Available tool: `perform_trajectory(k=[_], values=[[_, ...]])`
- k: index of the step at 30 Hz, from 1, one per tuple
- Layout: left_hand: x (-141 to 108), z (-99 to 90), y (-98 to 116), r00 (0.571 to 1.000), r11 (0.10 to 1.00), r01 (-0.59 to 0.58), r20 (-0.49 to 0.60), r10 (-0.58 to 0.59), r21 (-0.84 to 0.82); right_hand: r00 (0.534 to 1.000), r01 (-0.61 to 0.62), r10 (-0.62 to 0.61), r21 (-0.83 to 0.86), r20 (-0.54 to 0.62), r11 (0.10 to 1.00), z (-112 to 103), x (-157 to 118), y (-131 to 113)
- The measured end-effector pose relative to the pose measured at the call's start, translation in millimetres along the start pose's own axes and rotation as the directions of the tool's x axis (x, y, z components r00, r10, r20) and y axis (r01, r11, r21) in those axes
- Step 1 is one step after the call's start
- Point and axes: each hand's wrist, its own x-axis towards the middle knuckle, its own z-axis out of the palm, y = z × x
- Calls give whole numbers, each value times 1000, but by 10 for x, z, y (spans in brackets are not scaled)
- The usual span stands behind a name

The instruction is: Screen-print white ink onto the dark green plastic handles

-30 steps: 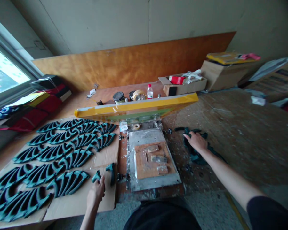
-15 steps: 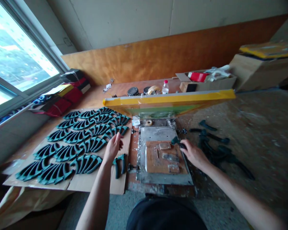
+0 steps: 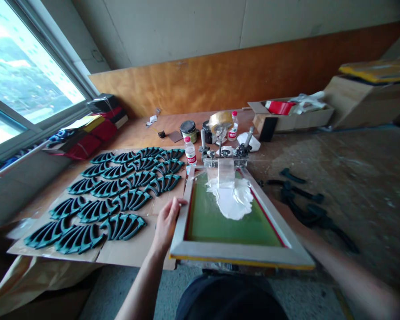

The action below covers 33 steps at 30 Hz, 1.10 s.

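A screen-printing frame (image 3: 242, 251) lies lowered over the base plate in front of me. Its green mesh (image 3: 206, 226) carries a patch of white ink (image 3: 235, 202), with a squeegee (image 3: 226, 173) standing at the far side of that patch. My left hand (image 3: 167, 220) is at the frame's left rail, its fingers closed against the edge. Behind the right rail, my right hand (image 3: 286, 218) is mostly covered by the frame, and its fingers are hidden. Rows of dark green curved handles (image 3: 126, 200) rest on cardboard (image 3: 133, 255) to the left.
More handles (image 3: 306, 213) lie in a loose pile at the right. Behind the frame are hinge clamps (image 3: 225, 155), a water bottle (image 3: 190, 151), a lidded jar (image 3: 188, 130) and a tape roll (image 3: 221, 121). Cardboard boxes (image 3: 293, 116) stand at the back right.
The frame has swung down from its raised tilt and covers the plate. My left hand has come to its left rail. The handle formerly held in my right hand is out of sight.
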Motion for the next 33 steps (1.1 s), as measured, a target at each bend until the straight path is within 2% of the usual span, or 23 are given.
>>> perform_trajectory(k=[1, 2, 3, 5, 6, 8, 10, 12, 14, 17, 19, 21, 23, 25, 27, 29, 31, 33], values=[[-60, 0, -207, 997, 998, 53, 47, -54, 18, 994, -105, 104, 130, 12, 986, -4, 49, 116], [-100, 17, -402, 992, 995, 92, 82, -94, 29, 975, -221, 220, 299, 37, 928, -25, 135, 213], [-120, 46, -576, 987, 992, 118, 101, -122, 41, 944, -318, 321, 470, 76, 823, -64, 257, 283], [-113, 117, -829, 984, 985, 143, 88, -152, 97, 903, -381, 409, 691, 134, 615, -179, 569, 320], [-95, 147, -904, 985, 980, 148, 65, -158, 135, 914, -349, 385, 732, 128, 584, -243, 732, 287], [-50, 180, -968, 985, 966, 162, 30, -172, 201, 956, -265, 268, 759, 124, 595, -356, 989, 149], [-17, 178, -967, 983, 956, 168, 35, -181, 239, 977, -214, 135, 774, 166, 596, -427, 1071, -31], [-4, 160, -955, 982, 950, 153, 61, -176, 271, 985, -158, 36, 798, 170, 582, -468, 956, -180], [-6, 149, -958, 983, 945, 135, 81, -166, 296, 995, -49, -45, 821, 90, 569, -506, 721, -244], [-15, 160, -984, 986, 946, 120, 72, -149, 302, 980, 147, -191, 841, -52, 521, -574, 421, -162], [-17, 172, -995, 988, 954, 116, 65, -139, 277, 962, 188, -266, 864, -65, 467, -601, 377, -70], [-16, 175, -993, 988, 962, 124, 61, -143, 245, 970, 141, -242, 886, -34, 442, -598, 424, -38], [-18, 167, -978, 986, 968, 141, 63, -158, 209, 993, 72, -116, 880, -19, 469, -572, 460, -103], [-24, 155, -961, 982, 971, 169, 56, -181, 169, 997, 76, -10, 853, -82, 517, -549, 409, -229], [-29, 148, -949, 978, 971, 196, 45, -204, 138, 984, 158, -22, 826, -174, 541, -546, 289, -331], [-30, 151, -943, 974, 968, 216, 35, -222, 126, 976, 215, -82, 826, -203, 520, -564, 204, -343], [-29, 157, -923, 971, 965, 231, 32, -237, 126, 984, 176, -102, 854, -145, 490, -591, 259, -265], [-31, 153, -865, 968, 962, 243, 39, -250, 126, 997, 73, -42, 874, -60, 480, -609, 474, -140]])
